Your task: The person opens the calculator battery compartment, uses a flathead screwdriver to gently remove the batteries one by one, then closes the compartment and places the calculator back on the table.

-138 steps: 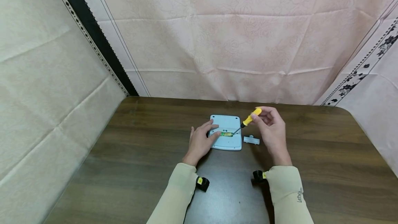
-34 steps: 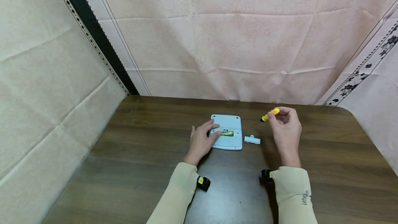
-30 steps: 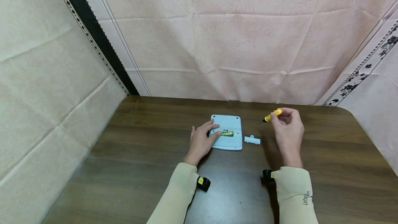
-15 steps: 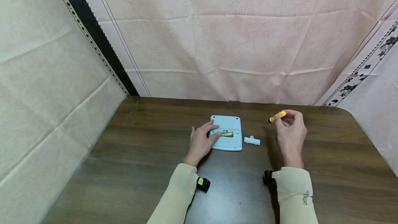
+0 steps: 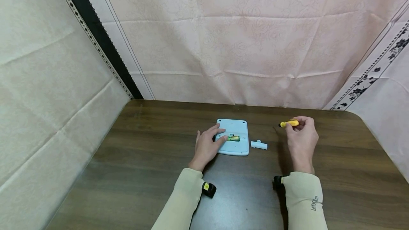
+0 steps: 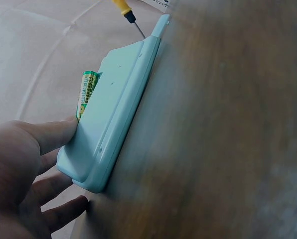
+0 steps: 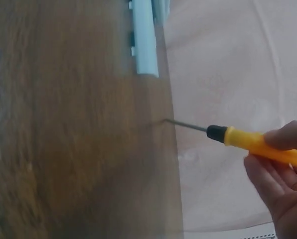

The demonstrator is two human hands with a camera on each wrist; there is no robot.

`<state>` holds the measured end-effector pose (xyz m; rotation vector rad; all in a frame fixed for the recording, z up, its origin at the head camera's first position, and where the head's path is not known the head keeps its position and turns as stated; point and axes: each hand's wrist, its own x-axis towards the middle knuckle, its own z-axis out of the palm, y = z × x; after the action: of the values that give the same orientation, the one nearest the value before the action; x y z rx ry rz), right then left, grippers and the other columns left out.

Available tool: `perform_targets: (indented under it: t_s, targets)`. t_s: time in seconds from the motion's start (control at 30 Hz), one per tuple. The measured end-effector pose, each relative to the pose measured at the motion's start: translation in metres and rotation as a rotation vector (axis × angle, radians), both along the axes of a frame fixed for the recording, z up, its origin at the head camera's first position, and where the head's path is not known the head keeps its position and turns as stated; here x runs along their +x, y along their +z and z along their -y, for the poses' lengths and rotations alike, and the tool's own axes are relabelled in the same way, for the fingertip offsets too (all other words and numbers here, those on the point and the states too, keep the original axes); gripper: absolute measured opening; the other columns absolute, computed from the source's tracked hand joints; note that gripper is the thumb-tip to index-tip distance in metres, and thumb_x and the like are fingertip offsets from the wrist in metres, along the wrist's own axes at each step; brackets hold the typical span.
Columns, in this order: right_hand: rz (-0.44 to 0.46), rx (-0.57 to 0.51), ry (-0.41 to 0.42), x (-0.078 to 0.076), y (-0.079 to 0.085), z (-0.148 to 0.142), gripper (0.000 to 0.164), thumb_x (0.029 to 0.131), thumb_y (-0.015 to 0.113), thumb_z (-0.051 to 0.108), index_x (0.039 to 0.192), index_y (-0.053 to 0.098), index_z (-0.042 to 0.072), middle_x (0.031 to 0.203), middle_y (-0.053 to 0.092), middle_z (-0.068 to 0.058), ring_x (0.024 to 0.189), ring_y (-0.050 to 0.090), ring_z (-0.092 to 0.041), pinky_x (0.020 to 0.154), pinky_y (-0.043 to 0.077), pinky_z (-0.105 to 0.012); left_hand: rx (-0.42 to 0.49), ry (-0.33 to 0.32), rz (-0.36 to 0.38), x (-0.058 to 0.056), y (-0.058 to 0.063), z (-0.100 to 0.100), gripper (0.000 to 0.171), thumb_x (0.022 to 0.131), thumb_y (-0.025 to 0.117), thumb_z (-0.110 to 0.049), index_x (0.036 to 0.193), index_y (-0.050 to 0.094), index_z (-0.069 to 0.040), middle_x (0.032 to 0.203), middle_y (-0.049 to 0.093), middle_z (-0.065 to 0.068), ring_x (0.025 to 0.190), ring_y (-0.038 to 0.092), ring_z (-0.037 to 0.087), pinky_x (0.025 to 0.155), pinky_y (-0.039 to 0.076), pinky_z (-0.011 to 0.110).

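A light-blue flat device [image 5: 234,149], seemingly a calculator, lies on the table with its battery compartment uncovered. One end of a green-and-gold battery [image 6: 86,88] sticks up from the compartment in the left wrist view. My left hand [image 5: 205,148] rests on the device's left side, thumb beside the battery and fingers spread over the edge. To the right, my right hand [image 5: 302,141] pinches a yellow-handled screwdriver [image 7: 245,139] between thumb and fingers. Its thin shaft points left and down, the tip close to the table; whether it touches cannot be told.
A small light-blue battery cover [image 5: 259,144] lies just right of the device, between it and my right hand. The brown wooden table [image 5: 134,173] ends at pale patterned cloth [image 5: 239,52] behind and at the sides.
The screwdriver's tip was in the battery compartment; my right hand has since drawn it away to the right and lowered it, its handle now more level. My left hand stays put.
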<state>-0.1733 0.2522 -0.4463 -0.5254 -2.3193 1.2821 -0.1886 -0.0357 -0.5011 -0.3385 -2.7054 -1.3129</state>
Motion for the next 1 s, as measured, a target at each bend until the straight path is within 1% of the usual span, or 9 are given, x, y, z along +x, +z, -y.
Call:
perform_targets:
  t_s: [0.07,0.13,0.17,0.23,0.33,0.47,0.7,0.8,1.0]
  targets:
    - [0.024,0.027,0.009,0.000,-0.001,-0.002,0.034,0.102,0.068,0.006,0.133,0.061,-0.003,0.130,0.065,-0.020,0.114,0.065,-0.031,0.095,0.058,-0.036,-0.001,0.001,0.006,0.000,0.000,0.000,0.033,0.103,0.072,-0.031,0.133,0.076,-0.016,0.156,0.056,0.005,0.147,0.048,0.027,0.125,0.007,0.068]
    - [0.046,0.056,0.027,0.000,-0.003,-0.004,0.034,0.102,0.067,0.004,0.134,0.063,-0.004,0.132,0.064,-0.023,0.118,0.062,-0.037,0.101,0.055,-0.049,0.000,-0.001,0.007,0.000,0.000,0.001,0.033,0.103,0.072,-0.031,0.133,0.076,-0.016,0.156,0.056,0.004,0.147,0.048,0.027,0.125,0.007,0.067]
    - [0.052,0.070,0.033,-0.001,-0.004,-0.005,0.034,0.101,0.067,0.002,0.134,0.064,-0.005,0.133,0.064,-0.024,0.119,0.061,-0.040,0.103,0.053,-0.053,0.001,-0.002,0.006,0.001,0.000,0.001,0.033,0.103,0.072,-0.030,0.133,0.076,-0.016,0.156,0.056,0.005,0.147,0.048,0.027,0.125,0.007,0.068]
    - [0.072,0.091,0.047,-0.001,-0.006,-0.007,0.036,0.100,0.067,0.000,0.135,0.064,-0.007,0.133,0.063,-0.027,0.122,0.058,-0.044,0.106,0.050,-0.056,0.002,-0.002,0.008,0.001,0.000,0.001,0.033,0.104,0.072,-0.030,0.133,0.076,-0.016,0.156,0.056,0.005,0.147,0.048,0.027,0.125,0.007,0.068]
    - [0.105,0.139,0.061,-0.001,-0.009,-0.010,0.035,0.099,0.066,-0.001,0.132,0.067,-0.009,0.129,0.065,-0.029,0.120,0.058,-0.047,0.104,0.049,-0.058,0.003,-0.006,0.011,0.002,0.000,0.002,0.033,0.104,0.072,-0.030,0.133,0.076,-0.015,0.156,0.056,0.005,0.147,0.048,0.027,0.125,0.007,0.068]
    - [0.151,0.173,0.079,-0.001,-0.013,-0.013,0.033,0.097,0.066,-0.002,0.129,0.068,-0.010,0.123,0.067,-0.032,0.116,0.060,-0.049,0.101,0.049,-0.059,0.003,-0.007,0.019,0.002,0.000,0.002,0.034,0.104,0.072,-0.031,0.134,0.075,-0.015,0.156,0.056,0.004,0.148,0.047,0.026,0.125,0.006,0.066]
    - [0.219,0.190,0.105,0.001,-0.017,-0.014,0.030,0.093,0.068,0.000,0.121,0.070,-0.011,0.111,0.072,-0.029,0.106,0.063,-0.048,0.092,0.050,-0.058,0.005,-0.009,0.012,0.003,0.002,0.001,0.033,0.104,0.072,-0.029,0.133,0.076,-0.014,0.155,0.057,0.006,0.147,0.048,0.028,0.124,0.007,0.068]
    - [0.243,0.206,0.118,0.002,-0.018,-0.014,0.027,0.093,0.068,0.001,0.117,0.071,-0.012,0.106,0.073,-0.028,0.101,0.064,-0.047,0.088,0.051,-0.058,0.002,-0.008,0.012,0.003,0.002,0.001,0.033,0.104,0.072,-0.030,0.133,0.076,-0.015,0.156,0.057,0.005,0.147,0.048,0.027,0.125,0.007,0.068]
    - [0.308,0.216,0.149,0.001,-0.017,-0.015,0.025,0.094,0.069,0.001,0.115,0.070,-0.012,0.106,0.071,-0.029,0.098,0.063,-0.047,0.086,0.052,-0.059,0.001,-0.007,0.005,0.002,0.002,0.001,0.033,0.104,0.072,-0.031,0.133,0.076,-0.016,0.155,0.057,0.004,0.147,0.048,0.026,0.125,0.007,0.068]
